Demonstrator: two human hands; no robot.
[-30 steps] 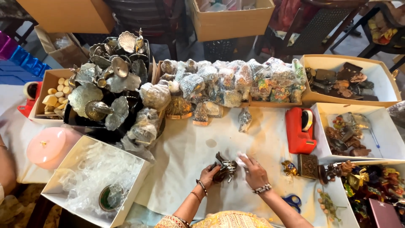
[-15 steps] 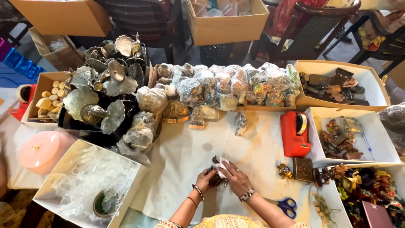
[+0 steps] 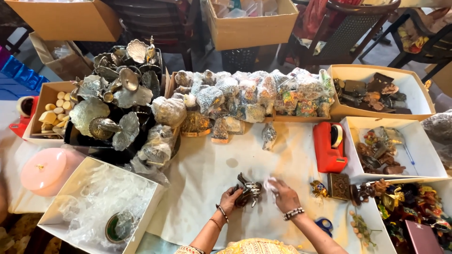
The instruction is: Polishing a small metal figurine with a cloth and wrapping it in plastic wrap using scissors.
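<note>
Silvery metal figurine (image 3: 248,192) sat near the table's (image 3: 202,174) near edge, gripped in the left hand (image 3: 230,199). The right hand (image 3: 283,194) had drawn apart from it since half a second earlier, fingers pinching a white wad (image 3: 270,184); the figurine showed bare.

place: small gift-packing workshop, home-run look
table: cloth-covered table (image 3: 207,188), packed with stock
upper left: pile of silver metal dishes (image 3: 113,103); box of small cream pieces (image 3: 49,113)
upper centre: row of plastic-wrapped ornaments (image 3: 249,94) in a tray
right: white boxes of figurines (image 3: 391,150), red tape dispenser (image 3: 328,146)
lower left: white box of clear wrap (image 3: 99,202), pink lidded container (image 3: 44,170)
top edge: cardboard cartons (image 3: 249,23), dark chairs (image 3: 358,28) behind the table
</note>
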